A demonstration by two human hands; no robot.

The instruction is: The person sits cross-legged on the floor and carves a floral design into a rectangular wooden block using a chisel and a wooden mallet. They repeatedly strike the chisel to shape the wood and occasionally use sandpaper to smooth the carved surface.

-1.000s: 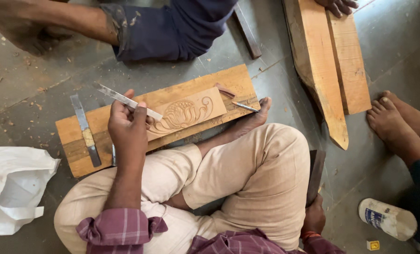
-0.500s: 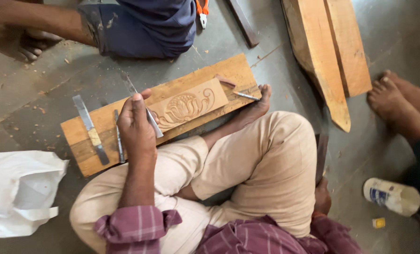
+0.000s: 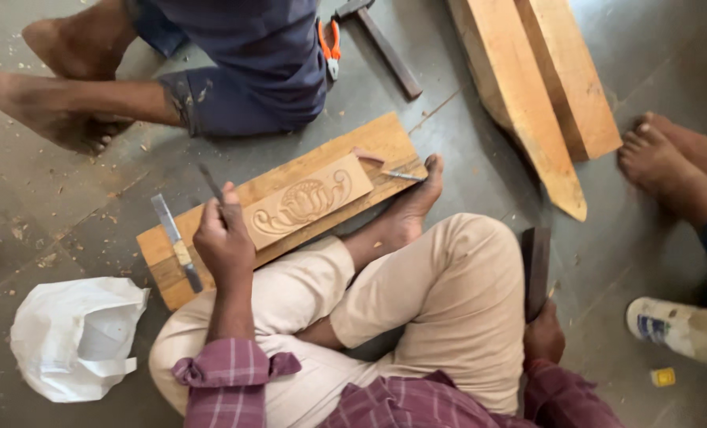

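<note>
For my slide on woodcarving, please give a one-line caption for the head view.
Seated on the floor, left hand grips a chisel beside the carved panel; right hand holds a dark block.

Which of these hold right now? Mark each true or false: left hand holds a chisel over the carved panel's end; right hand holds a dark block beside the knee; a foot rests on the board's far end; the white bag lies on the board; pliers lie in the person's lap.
1. The left hand holds a thin chisel at the carved panel: true.
2. The right hand holds a dark block beside the knee: true.
3. A foot rests on the board: true.
4. The white bag lies on the board: false, it lies on the floor beside it.
5. The pliers lie in the lap: false, they lie on the floor by another person's leg.
</note>
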